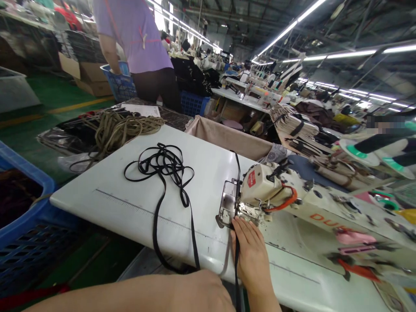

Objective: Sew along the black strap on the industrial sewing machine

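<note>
Black strap under right hand fingers, beside needle

A sewing machine stands on the right part of a table, its head over a plate. The right hand lies flat on the table just before the machine, touching a strap that runs from the table's near edge under the machine head and on behind it. The left hand sits at the near edge, left of the right hand. Left of the machine, a tangle of strap lies on the table. Behind the table's left end lies a cord heap; a crate stands left of the table; a person stands far behind it.
</note>
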Motion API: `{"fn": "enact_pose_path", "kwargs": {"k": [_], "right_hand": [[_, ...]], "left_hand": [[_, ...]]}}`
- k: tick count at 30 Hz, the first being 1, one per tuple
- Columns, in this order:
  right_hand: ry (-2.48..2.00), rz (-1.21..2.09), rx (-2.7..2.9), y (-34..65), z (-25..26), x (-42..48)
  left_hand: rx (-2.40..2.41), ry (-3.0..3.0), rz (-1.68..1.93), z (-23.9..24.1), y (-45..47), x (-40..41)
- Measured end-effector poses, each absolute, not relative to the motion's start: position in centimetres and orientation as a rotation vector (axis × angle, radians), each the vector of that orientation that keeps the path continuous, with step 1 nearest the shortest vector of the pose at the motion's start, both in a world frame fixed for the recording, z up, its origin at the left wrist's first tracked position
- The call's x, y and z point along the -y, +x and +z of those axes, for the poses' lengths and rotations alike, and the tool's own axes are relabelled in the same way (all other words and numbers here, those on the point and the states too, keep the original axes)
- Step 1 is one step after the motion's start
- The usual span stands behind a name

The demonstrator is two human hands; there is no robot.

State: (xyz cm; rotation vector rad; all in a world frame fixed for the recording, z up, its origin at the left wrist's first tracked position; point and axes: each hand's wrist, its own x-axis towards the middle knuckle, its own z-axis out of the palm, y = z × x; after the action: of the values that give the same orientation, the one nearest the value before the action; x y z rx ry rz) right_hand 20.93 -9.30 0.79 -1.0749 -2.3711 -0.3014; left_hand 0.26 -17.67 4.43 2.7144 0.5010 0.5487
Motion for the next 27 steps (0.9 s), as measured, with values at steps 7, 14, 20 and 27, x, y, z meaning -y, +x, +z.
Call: {"fn": "enact_pose_path", "kwargs": {"k": [7, 14, 20, 27], "right_hand": [[-1.15, -0.24, 2.362, 20.6, 1.2, 9.7], [-1.197, -0.197, 2.357, 20.4, 1.3, 10.0], [-1.21, -0.184, 2.34, 20.3, 1.3, 10.1], [-1.233, -0.139, 2.331, 20.3, 1.6, 10.3]], "left_hand": [[-0.369, 2.825, 0.528, 5.0, 0.3, 17.5], [-0.353, 2.855, 0.504, 5.9, -0.3, 17.5], [-0.353, 2.87, 0.474, 5.8, -0.1, 17.6], [-0.337, 2.885, 0.38, 6.3, -0.1, 17.6]]}}
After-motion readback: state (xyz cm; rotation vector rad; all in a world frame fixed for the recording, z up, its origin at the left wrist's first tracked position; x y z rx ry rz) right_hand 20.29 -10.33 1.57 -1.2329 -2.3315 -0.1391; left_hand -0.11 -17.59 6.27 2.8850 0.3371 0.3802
